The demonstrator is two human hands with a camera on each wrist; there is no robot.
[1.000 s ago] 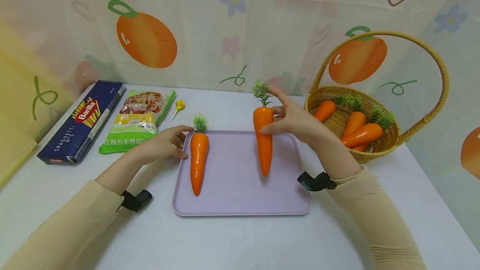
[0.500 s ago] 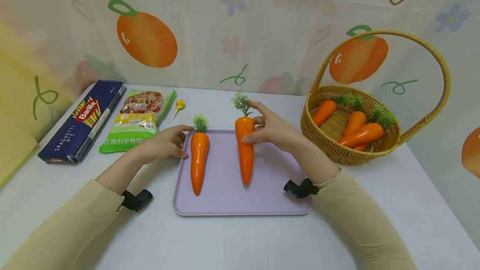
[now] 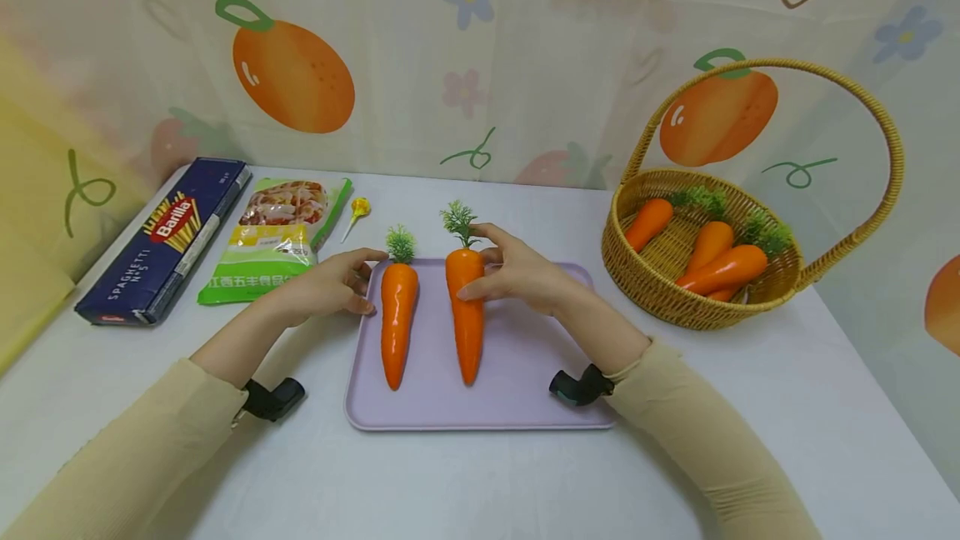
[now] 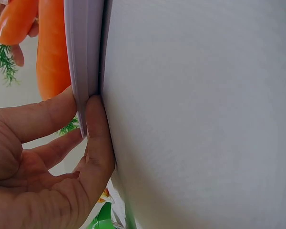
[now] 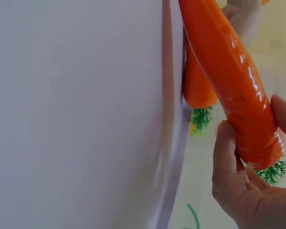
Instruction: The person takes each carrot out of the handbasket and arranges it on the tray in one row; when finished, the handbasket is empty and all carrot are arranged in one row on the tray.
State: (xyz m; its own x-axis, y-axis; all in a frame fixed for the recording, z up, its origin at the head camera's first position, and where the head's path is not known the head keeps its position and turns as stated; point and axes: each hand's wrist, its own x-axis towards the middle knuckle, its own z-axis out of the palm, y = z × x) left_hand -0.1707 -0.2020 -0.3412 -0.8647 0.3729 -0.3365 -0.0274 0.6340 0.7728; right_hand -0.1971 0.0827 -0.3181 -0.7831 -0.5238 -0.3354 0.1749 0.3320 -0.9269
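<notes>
A lilac tray [image 3: 517, 357] lies on the white table, and my left hand [image 3: 330, 286] pinches its left edge. In the left wrist view the thumb is on the rim's upper side and a finger [image 4: 97, 124] is below it. One orange carrot [image 3: 397, 315] with a green tuft lies along the tray's left side. My right hand [image 3: 517, 273] grips a second carrot [image 3: 467, 307] near its top, tuft pointing away and tip toward me. The right wrist view shows this held carrot [image 5: 238, 86] slanting over the tray, its thick end between thumb and fingers.
At the right stands a wicker basket [image 3: 693, 315] with a tall handle and several carrots inside. Left of the tray lie a blue spaghetti box [image 3: 165, 240], a green food packet [image 3: 273, 232] and a yellow lollipop [image 3: 360, 207]. A patterned cloth [image 3: 540, 65] hangs behind.
My right hand has carried its carrot leftward and lower over the tray, to just right of the lying carrot. The left hand has stayed at the tray's edge.
</notes>
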